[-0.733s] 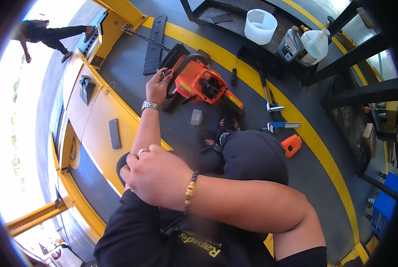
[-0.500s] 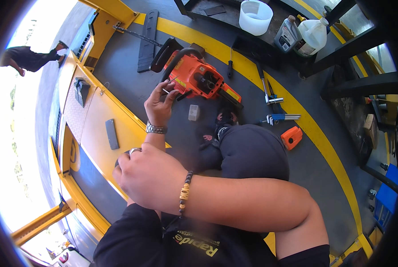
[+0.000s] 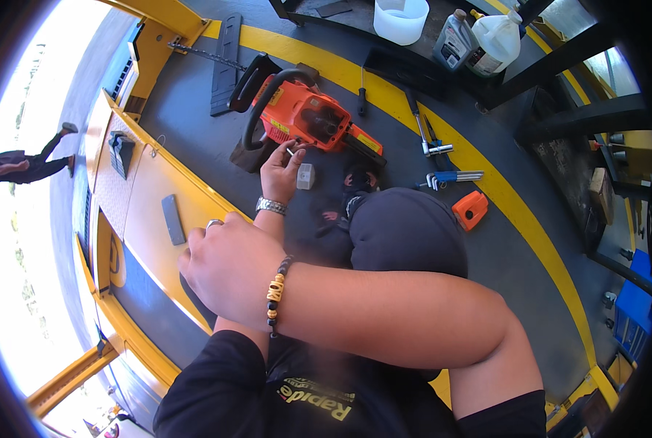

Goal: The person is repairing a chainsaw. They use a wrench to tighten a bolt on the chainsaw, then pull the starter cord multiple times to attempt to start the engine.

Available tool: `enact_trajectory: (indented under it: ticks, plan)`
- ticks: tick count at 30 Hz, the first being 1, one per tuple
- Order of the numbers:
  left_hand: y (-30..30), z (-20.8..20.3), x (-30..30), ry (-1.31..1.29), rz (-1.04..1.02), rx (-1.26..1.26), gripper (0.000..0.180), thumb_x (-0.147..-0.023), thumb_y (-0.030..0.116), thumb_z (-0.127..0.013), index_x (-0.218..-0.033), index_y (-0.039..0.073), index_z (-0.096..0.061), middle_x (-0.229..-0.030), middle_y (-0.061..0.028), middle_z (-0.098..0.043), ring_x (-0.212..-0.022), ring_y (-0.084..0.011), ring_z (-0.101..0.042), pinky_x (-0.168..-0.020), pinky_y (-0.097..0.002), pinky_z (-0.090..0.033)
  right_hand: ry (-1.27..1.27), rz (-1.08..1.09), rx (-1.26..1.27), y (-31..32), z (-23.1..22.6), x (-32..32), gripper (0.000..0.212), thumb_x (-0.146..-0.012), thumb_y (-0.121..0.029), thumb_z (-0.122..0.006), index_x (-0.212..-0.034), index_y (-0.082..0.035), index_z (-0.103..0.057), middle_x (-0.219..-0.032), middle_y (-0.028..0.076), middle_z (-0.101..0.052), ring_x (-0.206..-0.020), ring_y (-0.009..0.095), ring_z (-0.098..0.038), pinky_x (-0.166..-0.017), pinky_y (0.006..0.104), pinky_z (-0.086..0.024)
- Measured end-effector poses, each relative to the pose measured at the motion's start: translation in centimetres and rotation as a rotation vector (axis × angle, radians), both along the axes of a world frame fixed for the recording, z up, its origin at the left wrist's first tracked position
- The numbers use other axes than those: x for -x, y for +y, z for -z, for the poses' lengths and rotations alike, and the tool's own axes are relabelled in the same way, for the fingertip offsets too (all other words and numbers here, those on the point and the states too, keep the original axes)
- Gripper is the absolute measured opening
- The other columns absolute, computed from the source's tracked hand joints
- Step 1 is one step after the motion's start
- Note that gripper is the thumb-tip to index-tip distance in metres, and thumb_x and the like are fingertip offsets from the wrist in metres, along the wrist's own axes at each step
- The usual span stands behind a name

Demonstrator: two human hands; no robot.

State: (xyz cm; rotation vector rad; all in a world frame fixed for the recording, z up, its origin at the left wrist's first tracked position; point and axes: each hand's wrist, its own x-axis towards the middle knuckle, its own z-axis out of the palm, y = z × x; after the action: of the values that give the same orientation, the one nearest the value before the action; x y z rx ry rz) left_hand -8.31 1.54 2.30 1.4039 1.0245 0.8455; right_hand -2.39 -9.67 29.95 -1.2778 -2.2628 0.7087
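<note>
- Left hand [image 3: 280, 177]: grip pinched on a slim pale stick [image 3: 290, 152], right by the orange chainsaw [image 3: 296, 109]; contact with saw unclear.
- Right hand [image 3: 234, 269]: crossed over left forearm, fingers bent; can't tell if its grip holds anything.
- Chainsaw: on grey floor [image 3: 183, 102], ahead of both hands.
- Small translucent box [image 3: 305, 177] just beside left hand.
- Blue-handled hex keys [image 3: 453, 177], orange cover [image 3: 471, 211]: off right.

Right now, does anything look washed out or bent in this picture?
In the head view, bright glare washes out the left side; in that view too, the yellow floor stripe looks bowed by fisheye distortion, while the chainsaw shows clearly.
</note>
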Motion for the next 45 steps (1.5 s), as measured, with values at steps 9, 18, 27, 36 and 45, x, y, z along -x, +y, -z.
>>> enact_trajectory:
  ticks: [9,18,27,36,45]
  plan:
    - [0.0,1.3,-1.0,0.022,0.062,-0.040,0.036,-0.091,0.017,-0.084,-0.120,-0.001,-0.073,-0.103,-0.0063,-0.078,-0.092,-0.0096,-0.070,-0.085,-0.0275,-0.057,-0.021,0.009,0.032,0.0,0.4,-0.2,0.020,-0.096,-0.022,-0.057,-0.104,-0.010,-0.072,-0.104,0.011,-0.070,-0.100,0.025,-0.072,-0.087,0.0416,-0.052]
    - [-2.4,-1.8,-8.0,0.326,-0.430,-0.198,0.046,-0.102,0.032,-0.070,-0.129,-0.005,-0.067,-0.084,-0.0137,-0.075,-0.072,-0.0191,-0.069,-0.073,-0.0327,-0.056,-0.018,-0.019,-0.003,0.1,-0.5,-0.9,0.022,-0.096,-0.025,-0.061,-0.108,-0.009,-0.068,-0.101,0.011,-0.069,-0.097,0.026,-0.071,-0.086,0.0415,-0.052]
    - [-4.7,2.0,-11.4,0.307,-0.568,-0.252,0.038,-0.102,0.013,-0.059,-0.134,-0.009,-0.057,-0.119,-0.0265,-0.072,-0.113,-0.0377,-0.071,-0.098,-0.0423,-0.056,-0.069,-0.313,-0.066,-0.7,-6.3,0.0,0.058,-0.089,-0.041,-0.075,-0.131,-0.002,-0.062,-0.111,0.018,-0.068,-0.097,0.036,-0.070,-0.084,0.0422,-0.057]
    - [-2.0,-4.7,-6.6,0.314,-0.141,0.226,0.056,-0.100,0.041,-0.068,-0.130,-0.006,-0.062,-0.101,-0.0236,-0.075,-0.099,-0.0357,-0.073,-0.086,-0.0418,-0.057,0.006,-0.406,-0.147,0.8,-7.9,2.2,0.058,-0.092,-0.043,-0.074,-0.130,-0.001,-0.063,-0.108,0.021,-0.069,-0.092,0.038,-0.072,-0.083,0.0446,-0.058]
    - [-2.8,-3.0,-9.6,0.659,-0.253,0.024,0.055,-0.107,0.037,-0.043,-0.129,-0.012,-0.057,-0.095,-0.0329,-0.072,-0.093,-0.0483,-0.071,-0.090,-0.0560,-0.054,0.010,-0.319,-0.154,3.0,-6.7,1.8,0.052,-0.092,-0.041,-0.073,-0.127,-0.002,-0.064,-0.103,0.017,-0.068,-0.090,0.033,-0.071,-0.081,0.0421,-0.057]
